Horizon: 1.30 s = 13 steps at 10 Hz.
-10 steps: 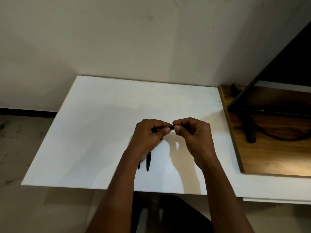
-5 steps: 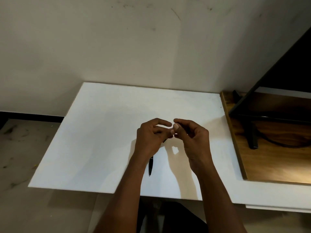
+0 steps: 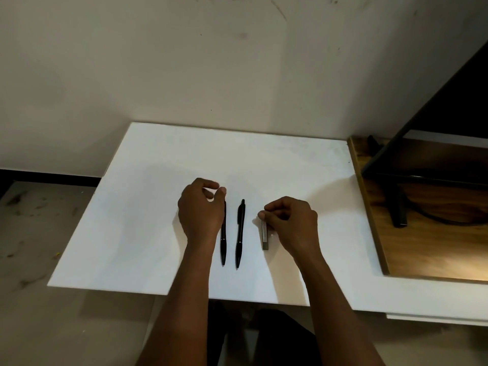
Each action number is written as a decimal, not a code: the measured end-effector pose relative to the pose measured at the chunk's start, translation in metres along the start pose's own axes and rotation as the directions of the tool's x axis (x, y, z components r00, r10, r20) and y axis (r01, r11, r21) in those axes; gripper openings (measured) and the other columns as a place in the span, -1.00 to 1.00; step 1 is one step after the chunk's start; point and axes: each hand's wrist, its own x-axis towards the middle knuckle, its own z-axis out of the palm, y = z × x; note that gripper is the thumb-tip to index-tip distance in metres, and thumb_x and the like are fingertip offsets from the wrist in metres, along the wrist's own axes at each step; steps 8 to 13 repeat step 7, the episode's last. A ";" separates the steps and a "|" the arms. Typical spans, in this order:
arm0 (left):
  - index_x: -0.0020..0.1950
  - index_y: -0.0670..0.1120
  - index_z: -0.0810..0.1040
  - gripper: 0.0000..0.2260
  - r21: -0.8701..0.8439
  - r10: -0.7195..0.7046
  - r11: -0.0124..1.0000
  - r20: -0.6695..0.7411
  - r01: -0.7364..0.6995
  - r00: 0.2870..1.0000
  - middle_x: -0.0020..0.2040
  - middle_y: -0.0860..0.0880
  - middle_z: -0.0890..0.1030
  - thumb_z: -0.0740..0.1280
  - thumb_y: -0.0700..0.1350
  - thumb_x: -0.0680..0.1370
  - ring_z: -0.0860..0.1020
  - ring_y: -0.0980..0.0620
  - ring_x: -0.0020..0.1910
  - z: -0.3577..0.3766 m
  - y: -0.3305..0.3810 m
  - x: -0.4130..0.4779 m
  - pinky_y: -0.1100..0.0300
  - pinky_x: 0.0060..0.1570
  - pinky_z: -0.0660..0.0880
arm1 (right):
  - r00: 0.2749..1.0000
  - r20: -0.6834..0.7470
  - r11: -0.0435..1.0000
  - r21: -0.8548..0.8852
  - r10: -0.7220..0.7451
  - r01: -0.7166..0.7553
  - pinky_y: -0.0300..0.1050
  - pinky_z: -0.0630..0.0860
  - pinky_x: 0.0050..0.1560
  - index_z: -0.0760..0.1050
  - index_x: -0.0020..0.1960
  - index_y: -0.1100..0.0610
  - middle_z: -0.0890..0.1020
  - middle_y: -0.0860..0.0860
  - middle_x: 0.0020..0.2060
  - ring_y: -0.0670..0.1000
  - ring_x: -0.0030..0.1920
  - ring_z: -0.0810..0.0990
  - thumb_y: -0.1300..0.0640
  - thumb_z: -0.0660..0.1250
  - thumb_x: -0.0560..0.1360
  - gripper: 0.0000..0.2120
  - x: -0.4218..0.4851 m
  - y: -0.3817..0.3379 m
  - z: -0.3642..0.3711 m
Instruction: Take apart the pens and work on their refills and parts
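Note:
Two black pens lie side by side on the white board, tips toward me. The left pen has its upper end hidden behind my left hand. That hand's fingers are loosely curled, thumb and forefinger apart, with nothing between them. The second pen lies free just to the right. Further right a short grey bar-like pen part rests on the board. My right hand pinches its upper end with thumb and fingertips.
A wooden surface adjoins the board on the right, carrying a black monitor stand and a cable. The wall runs along the board's far edge. Bare floor lies off the left edge.
My hands, joined on one pen above the board before, have parted and lowered. Two pens and the grey part now lie in the open, and the view has shifted.

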 end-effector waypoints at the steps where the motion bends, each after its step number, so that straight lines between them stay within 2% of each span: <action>1: 0.12 -0.08 0.61 -0.70 0.079 -0.119 0.990 0.057 0.114 0.991 0.09 -0.07 0.64 0.50 0.04 0.48 0.58 -0.07 0.11 -0.004 -0.007 0.003 0.12 0.02 0.45 | 1.000 -0.015 0.997 -0.070 0.017 -0.018 -0.09 0.64 -0.08 0.67 -0.13 0.14 0.72 0.01 -0.28 0.00 -0.25 0.71 0.18 0.55 0.43 -0.93 0.000 0.001 0.006; 2: 0.15 -0.10 0.61 -0.64 0.089 -0.171 0.983 0.136 0.160 0.976 0.08 -0.08 0.66 0.53 0.04 0.46 0.60 -0.09 0.11 -0.007 -0.012 0.005 0.15 -0.02 0.41 | 1.000 -0.028 0.995 -0.099 0.007 -0.010 -0.04 0.63 -0.04 0.68 -0.13 0.15 0.72 0.01 -0.25 0.01 -0.23 0.70 0.19 0.54 0.44 -0.94 0.001 0.001 0.008; 4: 0.03 -0.05 0.70 -0.79 0.076 -0.164 0.986 0.192 0.152 0.968 -0.14 0.01 0.67 0.56 -0.04 0.43 0.61 -0.01 -0.07 -0.009 -0.016 0.005 0.22 -0.15 0.38 | 1.000 -0.016 0.991 -0.134 -0.009 0.006 -0.04 0.63 -0.04 0.69 -0.19 0.13 0.72 -0.02 -0.30 -0.03 -0.28 0.69 0.23 0.52 0.43 -0.95 -0.001 0.001 0.011; 5: 0.00 -0.04 0.72 -0.82 0.072 -0.132 0.990 0.199 0.120 0.971 -0.14 0.01 0.72 0.55 -0.05 0.43 0.64 -0.01 -0.04 -0.009 -0.017 0.003 0.23 -0.15 0.40 | 1.000 -0.020 0.991 -0.132 -0.006 0.003 -0.03 0.63 -0.04 0.69 -0.19 0.14 0.72 -0.01 -0.30 -0.01 -0.27 0.69 0.24 0.52 0.44 -0.95 -0.002 0.001 0.012; 6: 0.04 -0.06 0.71 -0.78 0.074 -0.124 0.991 0.185 0.112 0.975 -0.05 -0.03 0.74 0.53 0.00 0.46 0.65 -0.04 0.03 -0.011 -0.016 0.001 0.21 -0.10 0.42 | 0.998 -0.059 0.993 -0.116 -0.019 0.012 -0.02 0.61 -0.02 0.67 -0.15 0.15 0.72 -0.01 -0.27 0.03 -0.23 0.68 0.21 0.47 0.49 -0.96 -0.003 -0.003 0.011; 7: 0.11 -0.08 0.68 -0.74 0.046 -0.099 0.995 0.149 0.093 0.984 0.00 -0.06 0.72 0.47 0.04 0.52 0.63 -0.08 0.08 -0.021 -0.012 -0.014 0.10 0.03 0.52 | 0.992 -0.124 0.998 -0.063 -0.010 0.003 0.02 0.60 0.02 0.67 -0.09 0.16 0.72 0.01 -0.21 0.09 -0.18 0.69 0.20 0.42 0.54 -0.93 -0.015 -0.013 0.008; 13: 0.11 -0.08 0.68 -0.74 0.046 -0.099 0.995 0.149 0.093 0.984 0.00 -0.06 0.72 0.47 0.04 0.52 0.63 -0.08 0.08 -0.021 -0.012 -0.014 0.10 0.03 0.52 | 0.992 -0.124 0.998 -0.063 -0.010 0.003 0.02 0.60 0.02 0.67 -0.09 0.16 0.72 0.01 -0.21 0.09 -0.18 0.69 0.20 0.42 0.54 -0.93 -0.015 -0.013 0.008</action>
